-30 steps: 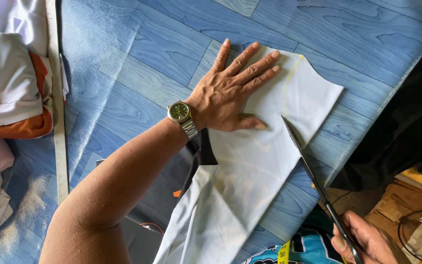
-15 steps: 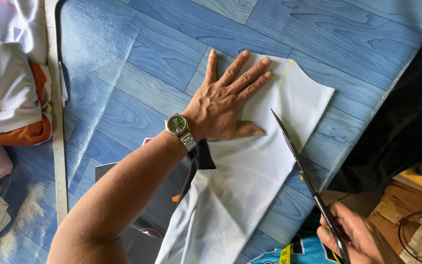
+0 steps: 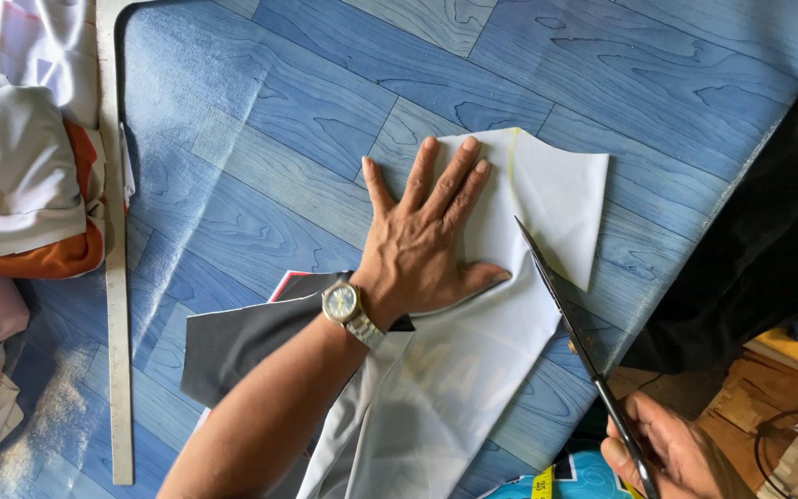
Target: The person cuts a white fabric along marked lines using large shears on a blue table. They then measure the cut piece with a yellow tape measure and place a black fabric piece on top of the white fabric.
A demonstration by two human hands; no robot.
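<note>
My left hand (image 3: 422,245) lies flat with fingers spread on a piece of white fabric (image 3: 473,370) spread over a blue wood-patterned table top (image 3: 307,111). A wristwatch (image 3: 348,305) sits on that wrist. A faint yellow line (image 3: 513,152) is drawn near the fabric's far edge. My right hand (image 3: 667,457) grips the handles of long scissors (image 3: 570,323) at the lower right. Their closed blades point up and left, with the tip at the fabric's right edge, close to my left thumb. A dark grey sheet (image 3: 233,346) lies under the fabric and my forearm.
A long metal ruler (image 3: 114,277) runs along the left side of the table. Left of it lie piled white and orange cloths (image 3: 25,185). Black fabric (image 3: 768,240) hangs over the table's right edge. A yellow tape measure (image 3: 542,482) shows at the bottom edge.
My left hand has slid left and nearer on the white fabric. The scissors have moved left, their tip coming closer to my thumb, and the view has shifted.
</note>
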